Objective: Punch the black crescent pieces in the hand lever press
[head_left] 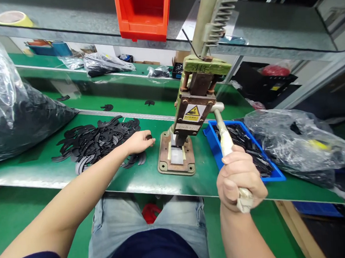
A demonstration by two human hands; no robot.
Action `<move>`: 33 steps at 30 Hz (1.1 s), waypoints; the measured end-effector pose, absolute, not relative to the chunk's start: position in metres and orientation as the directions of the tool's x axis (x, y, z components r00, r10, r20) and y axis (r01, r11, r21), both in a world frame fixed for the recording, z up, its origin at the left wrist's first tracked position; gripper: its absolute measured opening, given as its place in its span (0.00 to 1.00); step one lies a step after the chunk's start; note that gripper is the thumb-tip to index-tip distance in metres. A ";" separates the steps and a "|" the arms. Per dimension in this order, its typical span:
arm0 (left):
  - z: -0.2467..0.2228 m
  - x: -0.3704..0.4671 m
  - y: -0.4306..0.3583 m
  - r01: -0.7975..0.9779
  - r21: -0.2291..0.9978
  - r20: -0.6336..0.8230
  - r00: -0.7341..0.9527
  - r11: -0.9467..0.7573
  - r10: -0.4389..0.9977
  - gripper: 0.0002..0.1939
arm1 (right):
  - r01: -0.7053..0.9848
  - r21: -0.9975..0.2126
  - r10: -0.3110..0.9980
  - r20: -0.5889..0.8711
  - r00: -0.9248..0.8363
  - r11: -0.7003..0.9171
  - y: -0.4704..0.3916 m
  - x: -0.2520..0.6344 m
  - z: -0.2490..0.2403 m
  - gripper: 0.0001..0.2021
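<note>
Between the fingertips of my left hand [140, 141] is a small black piece [148, 137], mostly hidden by the fingers. That hand is just left of the press base [163, 158], beside a heap of curved black parts [96, 142]. My right hand [241, 179] is wrapped round the taped lever [225, 139] of the hand press [197, 100]. The press ram [181, 139] reaches down close to a pale block [176, 155] on the base. Whether a part lies under the ram, I cannot tell.
Right of the press, a blue tray [220, 157] holds black parts, with a clear plastic bag [297, 138] beside it. A large bag of dark parts [18, 114] stands at the left. Overhead, a shelf [77, 18] carries a red bin [144, 30] and a tape roll [14, 18].
</note>
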State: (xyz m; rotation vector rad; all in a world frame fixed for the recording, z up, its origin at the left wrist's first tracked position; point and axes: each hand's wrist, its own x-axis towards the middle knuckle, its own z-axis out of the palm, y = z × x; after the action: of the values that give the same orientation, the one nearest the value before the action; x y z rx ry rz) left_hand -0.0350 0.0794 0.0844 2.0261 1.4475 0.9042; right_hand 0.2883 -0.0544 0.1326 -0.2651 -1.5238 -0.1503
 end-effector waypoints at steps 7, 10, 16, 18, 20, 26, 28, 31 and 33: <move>0.077 0.007 0.072 0.147 0.980 0.098 0.216 -0.132 0.971 0.24 | 0.278 -0.103 0.095 0.995 0.042 0.955 -0.057 0.289 0.132 0.12; 0.076 0.026 0.071 -0.030 0.999 0.028 0.170 -0.024 0.985 0.27 | 0.277 -0.109 0.101 0.994 0.042 0.955 -0.057 0.289 0.132 0.12; 0.082 0.047 0.072 -0.003 0.999 -0.044 0.211 0.046 0.977 0.21 | 0.273 -0.112 0.106 0.994 0.038 0.955 -0.057 0.289 0.131 0.13; 0.082 0.049 0.075 0.062 0.998 -0.045 0.247 0.030 0.968 0.19 | 0.270 -0.109 0.101 0.994 0.042 0.957 -0.058 0.289 0.131 0.13; 0.082 0.048 0.079 0.116 0.993 -0.049 0.297 0.015 0.954 0.18 | 0.264 -0.109 0.102 0.994 0.041 0.958 -0.058 0.289 0.131 0.12; 0.085 0.043 0.089 0.168 0.986 -0.086 0.449 0.010 0.889 0.18 | 0.259 -0.096 0.090 0.995 0.033 0.961 -0.057 0.289 0.131 0.13; 0.087 0.042 0.090 0.188 0.982 -0.101 0.480 0.010 0.872 0.20 | 0.256 -0.092 0.085 0.996 0.039 0.962 -0.057 0.289 0.131 0.13; 0.092 0.045 0.090 0.224 0.975 -0.112 0.470 0.004 0.875 0.20 | 0.263 -0.112 0.102 0.993 0.053 0.958 -0.057 0.288 0.130 0.15; 0.097 0.048 0.090 0.260 0.966 -0.123 0.453 0.002 0.883 0.17 | 0.272 -0.122 0.111 0.992 0.057 0.955 -0.058 0.287 0.130 0.16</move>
State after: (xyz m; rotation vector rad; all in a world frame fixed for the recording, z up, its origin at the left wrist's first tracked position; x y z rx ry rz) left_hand 0.0484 0.0898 0.0973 1.5315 1.0421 0.6654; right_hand 0.2870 -0.0581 0.1299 -0.3093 -1.5169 -0.1250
